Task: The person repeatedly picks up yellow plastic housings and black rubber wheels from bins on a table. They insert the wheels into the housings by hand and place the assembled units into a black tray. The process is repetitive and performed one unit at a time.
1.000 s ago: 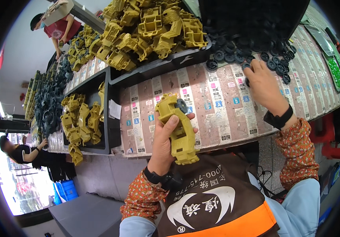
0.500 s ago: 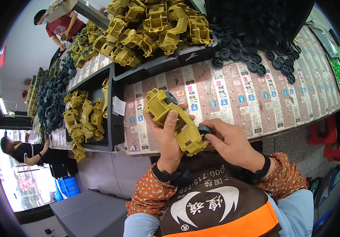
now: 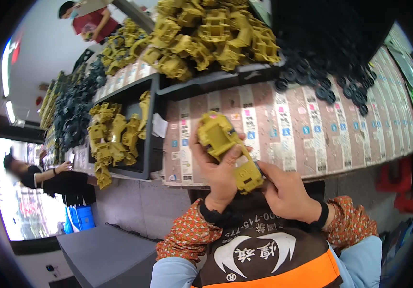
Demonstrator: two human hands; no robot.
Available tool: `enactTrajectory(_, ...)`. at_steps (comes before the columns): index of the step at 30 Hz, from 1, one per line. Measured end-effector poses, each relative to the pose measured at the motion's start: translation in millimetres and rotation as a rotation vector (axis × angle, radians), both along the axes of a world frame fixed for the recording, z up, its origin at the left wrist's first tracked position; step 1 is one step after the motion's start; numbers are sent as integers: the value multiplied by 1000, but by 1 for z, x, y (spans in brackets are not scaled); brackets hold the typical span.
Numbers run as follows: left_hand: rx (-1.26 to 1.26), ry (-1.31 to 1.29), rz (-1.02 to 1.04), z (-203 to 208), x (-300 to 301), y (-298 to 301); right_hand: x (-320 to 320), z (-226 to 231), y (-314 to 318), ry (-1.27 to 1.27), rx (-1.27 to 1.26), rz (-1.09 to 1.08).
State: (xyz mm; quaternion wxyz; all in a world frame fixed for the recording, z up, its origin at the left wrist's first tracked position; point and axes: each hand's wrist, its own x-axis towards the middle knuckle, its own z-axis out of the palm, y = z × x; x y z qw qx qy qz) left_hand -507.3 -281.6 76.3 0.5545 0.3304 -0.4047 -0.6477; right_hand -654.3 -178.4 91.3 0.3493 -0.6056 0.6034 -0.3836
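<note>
A mustard-yellow plastic toy truck body (image 3: 219,136) is gripped in my left hand (image 3: 222,178), thumb across its middle, fingers behind. It is tilted, with its open boxy end up and left and its narrower end toward me. Against the right side of that narrower end press the closed fingers of my right hand (image 3: 289,193). A dark sliver of a black toy wheel (image 3: 257,165) shows at these fingertips; the rest is hidden. Another dark part shows at the body's upper right edge, too blurred to make out fully.
A black bin (image 3: 154,129) of yellow bodies stands at left on the patterned table (image 3: 201,108). Behind it is a heaped tray (image 3: 225,77). Loose black wheels (image 3: 324,91) lie at back right. Two people (image 3: 102,24) (image 3: 43,175) are at the left.
The toy body has turned in my hands, showing its open side more. My right fingers now cover most of the wheel. The whole view has shifted slightly.
</note>
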Motion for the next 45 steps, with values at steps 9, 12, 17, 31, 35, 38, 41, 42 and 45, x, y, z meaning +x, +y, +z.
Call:
enactTrajectory(9, -31, -107, 28, 19, 22, -11, -4, 0, -19, -365, 200, 172)
enactTrajectory(12, 349, -106, -154, 84, 55, -46, -17, 23, -26, -370, 171, 106)
enactTrajectory(17, 367, -42, -58, 120, 131, -156, -57, -18, -22, -241, 65, -163)
enactTrajectory(31, -370, -928, 396, 82, 206, -503, -54, -45, -9, 285, -304, -199)
enactTrajectory(35, -351, -546, 490, 86, 292, -544, -49, -40, -14, 261, -217, -99)
enactTrajectory(38, -9, 192, 504, 93, 203, -525, -48, -43, -15, 347, -245, -217)
enactTrajectory(41, -38, -487, 113, 126, 204, -449, -44, -44, -15, 290, -236, -209)
enactTrajectory(42, 9, -810, -36, 136, 201, -423, -44, -46, -16, 295, -248, -200)
enactTrajectory(45, 96, -1494, -395, 132, 186, -352, -47, -55, -14, 289, -262, -187)
